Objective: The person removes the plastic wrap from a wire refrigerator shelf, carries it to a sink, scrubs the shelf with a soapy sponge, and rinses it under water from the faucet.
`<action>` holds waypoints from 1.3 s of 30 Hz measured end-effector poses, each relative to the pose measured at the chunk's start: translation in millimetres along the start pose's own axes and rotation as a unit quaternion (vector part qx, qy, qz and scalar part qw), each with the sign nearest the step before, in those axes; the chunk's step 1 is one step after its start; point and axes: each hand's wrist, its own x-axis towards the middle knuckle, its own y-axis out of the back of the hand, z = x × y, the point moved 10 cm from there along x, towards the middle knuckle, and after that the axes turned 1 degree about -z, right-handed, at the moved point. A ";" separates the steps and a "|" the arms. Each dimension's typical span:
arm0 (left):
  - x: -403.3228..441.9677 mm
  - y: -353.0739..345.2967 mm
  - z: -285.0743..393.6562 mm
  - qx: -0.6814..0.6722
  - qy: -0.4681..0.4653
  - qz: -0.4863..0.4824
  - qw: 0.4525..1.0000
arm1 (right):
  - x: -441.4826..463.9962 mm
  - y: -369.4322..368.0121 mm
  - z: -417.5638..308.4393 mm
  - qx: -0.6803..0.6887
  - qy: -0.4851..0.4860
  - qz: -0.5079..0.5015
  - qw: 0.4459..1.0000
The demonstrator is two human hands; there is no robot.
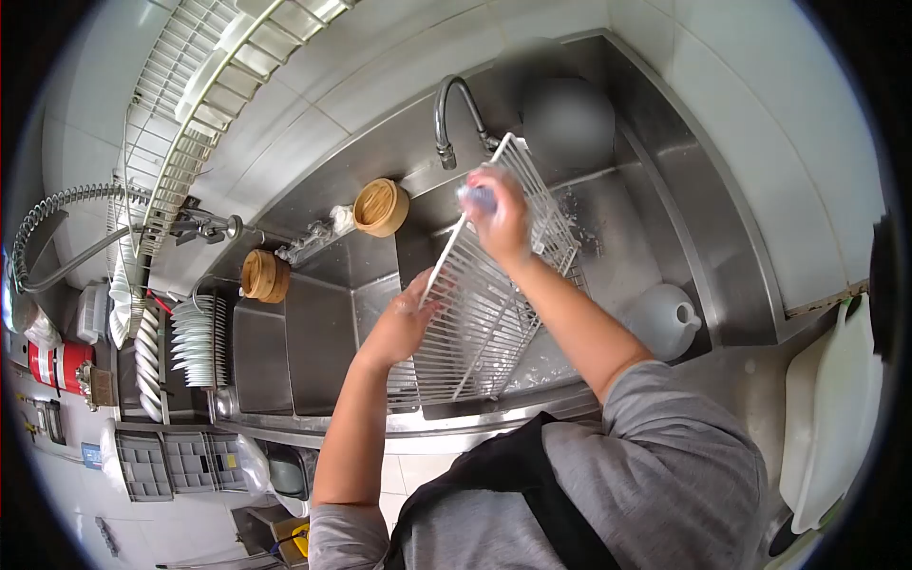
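Observation:
A white wire rack (465,332) stands tilted in the metal sink, its upper end close to the tap (445,133). My left hand (404,318) is closed around the rack's left edge, with suds on the fingers. Against the upper part of the rack, my right hand (502,223) is closed on a small pale purplish sponge (478,199); motion blurs both the fingers and the sponge. To the right in the basin lies a translucent plastic jug (665,321). Foam and water drops show on the basin floor (617,247).
Two bamboo steamers (381,207) (264,276) sit on the sink's back ledge. Further left are stacked plates (198,342) and a coiled spray hose (76,199). A wire shelf (180,133) hangs on the wall. A blurred round object (570,122) is at the back right corner.

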 end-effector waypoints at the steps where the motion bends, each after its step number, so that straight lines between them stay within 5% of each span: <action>1: -0.1 -0.2 -3.5 0.001 0.006 -0.002 1.000 | -18.1 -0.8 -19.6 -0.052 0.065 -0.014 0.996; 3: 0.5 0.0 -3.4 -0.028 -0.016 0.001 0.999 | -56.9 0.3 4.4 -0.052 0.046 -0.042 0.997; 5: 0.1 -4.7 -2.8 -0.032 -0.013 -0.014 0.999 | -86.1 21.1 51.9 -0.201 -0.104 0.028 0.974; 9: -0.3 -11.3 1.9 -0.073 0.042 -0.017 0.996 | -47.0 14.9 6.8 -0.052 -0.038 0.017 0.998; 23: 5.5 -10.2 -8.9 -0.079 0.051 0.004 0.996 | -66.9 12.5 9.1 -0.103 0.029 -0.066 0.992; 32: 3.0 -13.8 -1.0 -0.033 0.056 0.007 0.998 | -26.8 13.3 7.6 -0.063 -0.173 -0.102 0.977; 39: 3.7 -15.4 -1.0 -0.024 0.036 0.013 0.999 | -35.6 15.6 14.1 -0.079 -0.156 -0.079 0.981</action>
